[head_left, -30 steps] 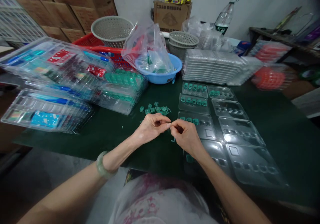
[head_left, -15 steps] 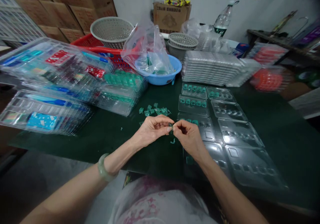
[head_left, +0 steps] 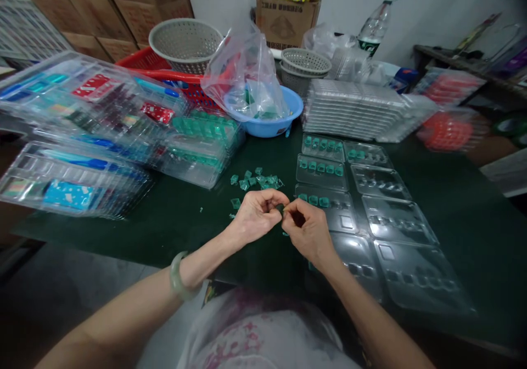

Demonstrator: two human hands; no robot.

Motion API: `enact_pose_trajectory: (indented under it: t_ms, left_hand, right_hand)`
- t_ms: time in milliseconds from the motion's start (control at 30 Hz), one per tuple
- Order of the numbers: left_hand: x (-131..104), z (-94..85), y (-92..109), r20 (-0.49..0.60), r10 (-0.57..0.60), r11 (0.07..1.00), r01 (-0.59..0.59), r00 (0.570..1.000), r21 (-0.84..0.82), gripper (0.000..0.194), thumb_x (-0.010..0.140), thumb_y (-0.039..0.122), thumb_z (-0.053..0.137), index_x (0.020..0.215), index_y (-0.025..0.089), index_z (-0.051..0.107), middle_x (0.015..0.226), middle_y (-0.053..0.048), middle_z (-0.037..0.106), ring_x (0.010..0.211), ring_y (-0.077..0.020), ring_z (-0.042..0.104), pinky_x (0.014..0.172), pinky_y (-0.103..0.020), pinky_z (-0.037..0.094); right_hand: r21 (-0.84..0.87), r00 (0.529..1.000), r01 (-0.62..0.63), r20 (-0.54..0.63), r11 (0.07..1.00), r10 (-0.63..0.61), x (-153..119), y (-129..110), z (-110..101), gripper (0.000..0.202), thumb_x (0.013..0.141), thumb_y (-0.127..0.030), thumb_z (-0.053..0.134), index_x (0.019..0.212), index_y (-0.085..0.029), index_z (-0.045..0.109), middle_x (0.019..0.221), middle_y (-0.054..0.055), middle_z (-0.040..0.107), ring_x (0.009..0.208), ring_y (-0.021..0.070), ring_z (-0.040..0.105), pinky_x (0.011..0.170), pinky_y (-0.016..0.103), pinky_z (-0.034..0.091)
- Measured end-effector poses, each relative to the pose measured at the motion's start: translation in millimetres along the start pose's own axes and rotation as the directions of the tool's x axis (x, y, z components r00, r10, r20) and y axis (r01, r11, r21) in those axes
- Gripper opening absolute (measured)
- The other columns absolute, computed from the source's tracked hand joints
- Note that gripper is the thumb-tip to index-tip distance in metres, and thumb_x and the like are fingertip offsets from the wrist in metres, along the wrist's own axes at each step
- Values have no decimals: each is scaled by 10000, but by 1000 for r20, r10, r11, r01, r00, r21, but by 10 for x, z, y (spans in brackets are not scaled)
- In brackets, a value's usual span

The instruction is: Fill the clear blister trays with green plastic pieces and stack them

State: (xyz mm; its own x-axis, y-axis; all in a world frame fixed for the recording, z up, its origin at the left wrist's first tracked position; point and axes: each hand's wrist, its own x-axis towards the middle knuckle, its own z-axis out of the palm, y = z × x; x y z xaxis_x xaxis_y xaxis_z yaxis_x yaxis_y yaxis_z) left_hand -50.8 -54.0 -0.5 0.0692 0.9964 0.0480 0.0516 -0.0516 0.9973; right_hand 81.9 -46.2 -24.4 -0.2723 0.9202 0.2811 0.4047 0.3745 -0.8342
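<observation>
Above the dark green table, my left hand (head_left: 260, 215) and my right hand (head_left: 308, 230) meet with fingertips pinched close together. A small green plastic piece (head_left: 280, 207) is between them, mostly hidden by the fingers. Just behind my left hand lies a loose pile of clear green plastic pieces (head_left: 269, 182), with a separate piece (head_left: 235, 203) nearer to it. Beside my right hand are clear plastic trays laid out in two columns. One tray (head_left: 343, 211) there has several green pieces in its row of slots. A tray farther back (head_left: 321, 178) also carries a row of them.
Stacked clear blister packs (head_left: 82, 185) cover the left of the table. Behind stand a blue basin (head_left: 263, 129) with a plastic bag, a red basket (head_left: 142, 61) and a grey colander (head_left: 185, 37). A stack of clear trays (head_left: 349, 111) stands at back right, near a bottle (head_left: 374, 26).
My fingers have shifted slightly on the small green piece, which is now more hidden. The whole view has moved a little; the trays and pile look the same.
</observation>
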Motion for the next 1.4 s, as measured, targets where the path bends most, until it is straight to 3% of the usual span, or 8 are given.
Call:
enact_pose_trajectory:
  t_ms: [167, 300, 500, 700, 900, 1133, 1233, 1400]
  left_hand:
    - [-1, -14, -103, -25, -68, 986, 63, 997, -155, 177, 643, 59, 493, 752, 114, 621, 614, 11, 564, 509, -72, 490, 523, -201, 404]
    - [-39, -41, -60, 16, -59, 993, 57, 998, 101, 185, 723, 140, 490, 851, 110, 620, 649, -7, 564, 529, -84, 503, 524, -208, 418]
    - [-101, -47, -86, 111, 286, 861, -306, 952, 406, 234, 708, 55, 440, 837, 136, 618, 830, -52, 572, 741, -128, 534, 663, -243, 429]
    - [-105, 2, -50, 17, -93, 990, 91, 995, 107, 175, 724, 135, 468, 834, 114, 602, 597, 5, 533, 432, -64, 437, 415, -192, 389]
    - [-135, 20, -72, -66, 5, 990, 5, 998, 144, 164, 693, 170, 546, 831, 124, 622, 759, -21, 550, 532, -70, 494, 478, -199, 436]
    - [-125, 86, -115, -88, -95, 988, 104, 992, 110, 133, 727, 209, 472, 826, 141, 528, 655, 11, 535, 479, -72, 475, 424, -181, 381]
    - [-134, 76, -79, 81, -123, 960, 98, 989, 261, 154, 764, 208, 382, 654, 158, 476, 514, 36, 454, 415, -73, 416, 388, -183, 309]
    - [-159, 48, -98, 63, 151, 750, -156, 987, 642, 147, 738, 143, 423, 600, 164, 467, 540, 15, 449, 498, -93, 419, 498, -223, 294]
  right_hand:
    - [127, 998, -61, 14, 990, 60, 1, -13, 4, 104, 719, -180, 463, 624, -167, 506, 528, -47, 452, 466, 68, 403, 443, 179, 315]
    - [89, 999, -39, -24, 995, 42, -8, -9, 16, 92, 715, -173, 465, 628, -172, 495, 555, -43, 463, 494, 74, 422, 472, 184, 337]
    - [31, 998, -42, -35, 999, 43, -43, 17, 22, 86, 704, -165, 471, 621, -173, 495, 557, -38, 474, 508, 79, 435, 486, 189, 340]
    - [57, 997, -2, 83, 998, -3, -27, -39, -119, 94, 771, -229, 475, 735, -172, 540, 651, -14, 534, 569, 88, 470, 520, 197, 358]
    - [107, 994, -70, 92, 992, 60, -12, 37, -105, 155, 747, -317, 537, 694, -171, 541, 605, -18, 538, 541, 95, 476, 501, 203, 372]
    - [-269, 990, 127, -17, 955, -137, -44, -50, -46, 103, 758, -181, 450, 666, -181, 498, 637, 5, 527, 572, 109, 471, 543, 225, 354]
    - [-315, 984, 163, -18, 935, -178, -83, -47, -42, 91, 758, -174, 445, 680, -182, 489, 646, 5, 527, 564, 106, 472, 537, 220, 351]
    - [-490, 962, 177, -98, 854, -256, -152, 22, -21, 119, 777, -192, 446, 674, -176, 504, 658, 17, 512, 585, 123, 470, 557, 245, 346]
